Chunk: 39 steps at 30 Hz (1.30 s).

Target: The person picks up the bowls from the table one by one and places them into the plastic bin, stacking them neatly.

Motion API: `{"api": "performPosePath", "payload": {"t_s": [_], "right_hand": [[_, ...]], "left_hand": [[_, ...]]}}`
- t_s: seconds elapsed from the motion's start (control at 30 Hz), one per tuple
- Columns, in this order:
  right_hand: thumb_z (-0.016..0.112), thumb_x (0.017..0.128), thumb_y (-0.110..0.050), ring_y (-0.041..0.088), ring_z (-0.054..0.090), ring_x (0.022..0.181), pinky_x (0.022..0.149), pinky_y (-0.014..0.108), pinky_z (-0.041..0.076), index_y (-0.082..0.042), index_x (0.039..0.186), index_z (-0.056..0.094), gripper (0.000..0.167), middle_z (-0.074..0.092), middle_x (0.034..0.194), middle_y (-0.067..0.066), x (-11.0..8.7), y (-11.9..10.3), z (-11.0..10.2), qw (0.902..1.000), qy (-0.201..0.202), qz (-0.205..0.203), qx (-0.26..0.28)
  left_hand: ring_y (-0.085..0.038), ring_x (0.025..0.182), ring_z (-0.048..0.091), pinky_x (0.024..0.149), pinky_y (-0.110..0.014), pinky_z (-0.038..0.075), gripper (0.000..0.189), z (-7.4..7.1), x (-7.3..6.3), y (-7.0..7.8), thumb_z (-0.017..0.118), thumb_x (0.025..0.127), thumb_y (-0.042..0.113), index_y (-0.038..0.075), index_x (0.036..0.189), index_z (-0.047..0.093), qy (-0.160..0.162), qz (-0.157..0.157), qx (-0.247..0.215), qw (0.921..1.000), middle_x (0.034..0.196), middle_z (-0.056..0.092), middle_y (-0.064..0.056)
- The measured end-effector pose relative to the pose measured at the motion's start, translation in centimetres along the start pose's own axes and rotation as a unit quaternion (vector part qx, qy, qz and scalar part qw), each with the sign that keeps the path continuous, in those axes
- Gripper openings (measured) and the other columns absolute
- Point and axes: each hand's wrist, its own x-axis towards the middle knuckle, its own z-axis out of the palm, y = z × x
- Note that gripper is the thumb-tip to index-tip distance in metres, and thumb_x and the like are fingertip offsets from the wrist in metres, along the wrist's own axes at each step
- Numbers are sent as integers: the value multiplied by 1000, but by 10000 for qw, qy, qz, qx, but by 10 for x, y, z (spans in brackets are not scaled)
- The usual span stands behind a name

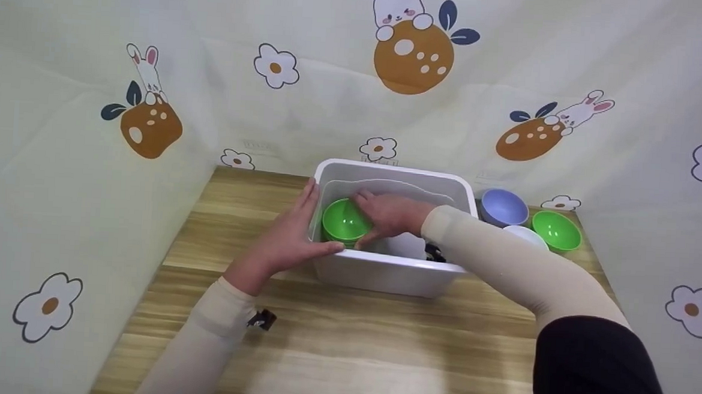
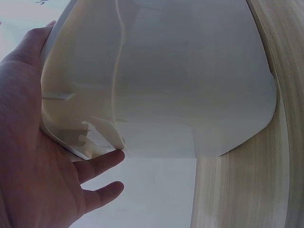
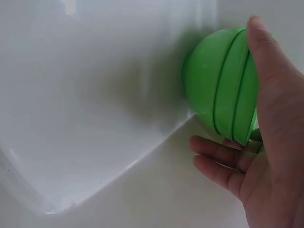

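Note:
A white plastic bin (image 1: 383, 277) stands on a wooden table. Inside it, at the left end, is a nested stack of green bowls (image 1: 345, 219); in the right wrist view the stacked bowls (image 3: 209, 78) appear side-on with their rims close together. My right hand (image 1: 395, 214) reaches into the bin and grips this stack, thumb on one side and fingers on the other. My left hand (image 1: 283, 235) rests on the bin's front left corner, its thumb along the front rim and its fingers against the left side. Straight fingers (image 2: 102, 164) touch the outer wall in the left wrist view.
Right of the bin are a blue-purple bowl (image 1: 505, 207), a green bowl (image 1: 556, 230) and a white bowl (image 1: 528, 236), partly hidden by the right sleeve. Curtains (image 1: 325, 117) with rabbits and flowers enclose the wooden table (image 1: 343, 353) at the back and sides.

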Motion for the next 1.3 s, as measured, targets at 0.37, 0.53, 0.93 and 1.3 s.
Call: {"api": "performPosePath", "payload": {"t_s": [0.37, 0.53, 0.93, 1.3], "right_hand": [[91, 87, -57, 37, 63, 128, 116, 48, 52, 6, 162, 41, 110, 56, 147, 23, -13, 1, -19, 9990, -103, 217, 390], [87, 93, -53, 43, 62, 134, 116, 54, 51, 9, 157, 48, 97, 61, 147, 28, -35, 2, -49, 9946, -303, 401, 913], [80, 103, -44, 24, 72, 110, 102, 48, 60, -6, 146, 66, 59, 75, 121, 9, -114, 9, -89, 9744, 751, 725, 1992], [79, 106, -28, 20, 69, 100, 87, 27, 57, -9, 136, 72, 36, 76, 111, 1, -201, 18, -57, 9369, 2155, 974, 2575]], "left_hand": [[-46, 166, 21, 127, -65, 30, 141, 1, 1, 0, 83, 81, 78, 15, 180, 5, -33, -45, -96, 9999, 186, -5, -7], [-45, 166, 19, 127, -67, 30, 142, 0, 0, 1, 82, 80, 82, 16, 180, 5, -43, -100, -30, 9999, 186, -5, -7], [-43, 168, 15, 127, -68, 28, 144, 1, -1, -1, 78, 79, 87, 16, 179, 3, -70, -62, 24, 10000, 186, -5, -7], [-44, 166, 20, 127, -67, 30, 143, 0, 0, 1, 81, 81, 82, 14, 179, 3, -38, 19, 28, 10000, 186, -3, -11]]}}
